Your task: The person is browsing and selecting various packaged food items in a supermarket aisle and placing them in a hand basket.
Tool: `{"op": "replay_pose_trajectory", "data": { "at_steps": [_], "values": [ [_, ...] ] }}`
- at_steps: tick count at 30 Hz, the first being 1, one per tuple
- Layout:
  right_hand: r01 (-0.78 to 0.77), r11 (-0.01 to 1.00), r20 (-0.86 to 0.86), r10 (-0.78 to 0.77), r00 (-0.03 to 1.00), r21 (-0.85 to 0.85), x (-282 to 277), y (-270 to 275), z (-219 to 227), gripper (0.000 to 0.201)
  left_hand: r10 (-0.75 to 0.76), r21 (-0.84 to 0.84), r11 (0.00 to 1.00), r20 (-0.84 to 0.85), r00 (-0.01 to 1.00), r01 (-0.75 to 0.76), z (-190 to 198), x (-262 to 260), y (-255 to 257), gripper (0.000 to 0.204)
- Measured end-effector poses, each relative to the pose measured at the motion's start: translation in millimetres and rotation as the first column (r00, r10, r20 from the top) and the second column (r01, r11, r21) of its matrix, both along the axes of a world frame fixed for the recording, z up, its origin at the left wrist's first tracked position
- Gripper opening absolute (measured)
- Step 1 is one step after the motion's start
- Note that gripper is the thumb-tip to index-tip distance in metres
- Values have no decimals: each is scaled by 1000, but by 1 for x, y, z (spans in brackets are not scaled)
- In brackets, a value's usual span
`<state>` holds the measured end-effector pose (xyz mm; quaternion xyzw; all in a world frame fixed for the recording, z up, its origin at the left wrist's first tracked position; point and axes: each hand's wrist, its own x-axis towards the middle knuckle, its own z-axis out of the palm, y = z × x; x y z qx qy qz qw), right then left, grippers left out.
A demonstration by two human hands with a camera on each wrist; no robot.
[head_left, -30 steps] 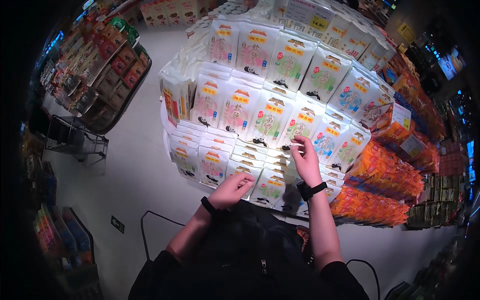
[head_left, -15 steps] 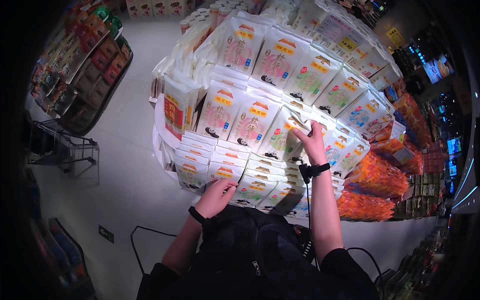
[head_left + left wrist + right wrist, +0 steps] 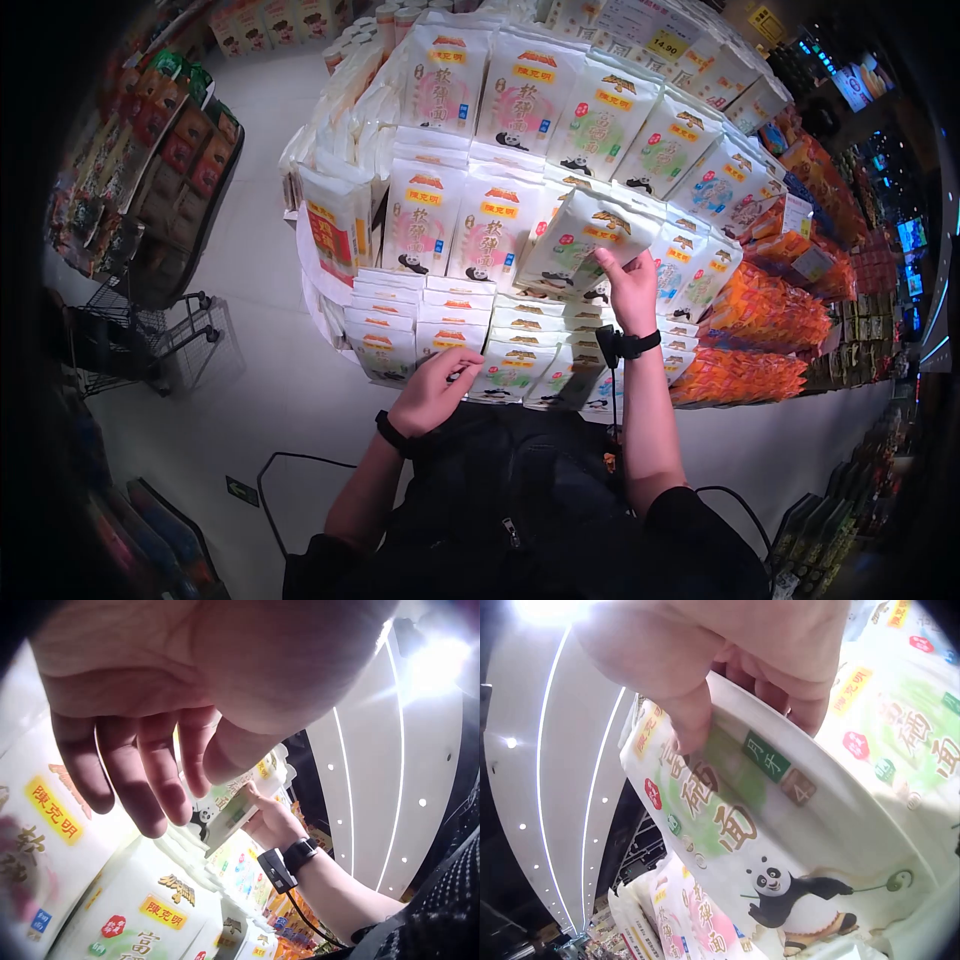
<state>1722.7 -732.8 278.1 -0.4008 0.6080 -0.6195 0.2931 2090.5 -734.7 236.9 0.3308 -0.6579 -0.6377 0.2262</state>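
Note:
My right hand [image 3: 634, 292] grips a white noodle packet [image 3: 578, 238] with green print and a panda picture. Its thumb [image 3: 688, 724] lies on the packet's front, and the other fingers curl behind the edge. The packet tilts out from the middle tier of the noodle display, overlapping the packets behind it. My left hand [image 3: 432, 392] is at the lower tier, right by the tops of the front noodle packets [image 3: 512, 372]. In the left wrist view its fingers [image 3: 124, 772] hang loosely bent with nothing in them.
Pink-printed noodle packets [image 3: 490, 232] stand in tiers to the left of the held one. Orange bags [image 3: 765, 320] are heaped at the right. A price sign [image 3: 655, 30] stands at the top. Further left are a shopping cart [image 3: 150, 340] and another shelf [image 3: 190, 180].
My right hand reached to the green-printed packet, took hold of its upper edge and has tilted it out of its row. The left hand moved left along the lower tier, then slightly back right.

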Motion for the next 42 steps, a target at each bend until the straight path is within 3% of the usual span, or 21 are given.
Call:
{"op": "replay_pose_trajectory", "data": {
  "at_steps": [3,7,10,12,13,16,17,20,27,31,34,40,42],
  "values": [
    [70,982,8,-69,998,-178,-11,26,32,33,-16,-31,999,57,998,18,7,-14,3,22],
    [160,949,67,-148,987,-272,-21,69,61,39,-2,-4,1000,-6,1000,2,34,-46,10,31],
    [177,947,205,-123,971,-268,-19,96,75,40,28,-93,995,-42,999,-32,52,-87,26,41],
    [110,960,407,5,913,-257,-15,115,73,40,3,-202,979,-22,1000,-7,78,-117,37,50],
    [83,969,489,44,871,-234,-13,125,73,41,-56,-180,982,15,998,57,93,-128,44,52],
    [7,978,692,143,707,-210,-14,159,63,43,-302,44,952,-50,952,304,86,-146,59,53],
    [-2,983,692,131,710,-184,-17,170,57,43,-336,149,926,-89,938,346,88,-153,69,50],
    [-81,989,677,146,722,-128,-29,194,44,44,-252,344,890,-173,952,298,86,-177,94,50],
    [-228,971,674,218,706,-76,-51,233,41,48,-149,203,968,-4,989,146,117,-235,111,47],
    [-337,939,743,275,610,-71,-68,251,43,50,-23,188,981,-81,996,38,130,-254,106,37],
    [-355,928,596,349,723,-112,-69,258,41,51,40,115,993,-115,993,-27,132,-263,108,32],
    [-444,887,630,416,655,-124,-76,261,43,48,211,212,962,-189,959,-170,133,-270,121,27],
    [-498,863,587,444,677,-79,-77,263,39,45,254,218,954,-216,943,-207,137,-274,125,25]
  ]
}}
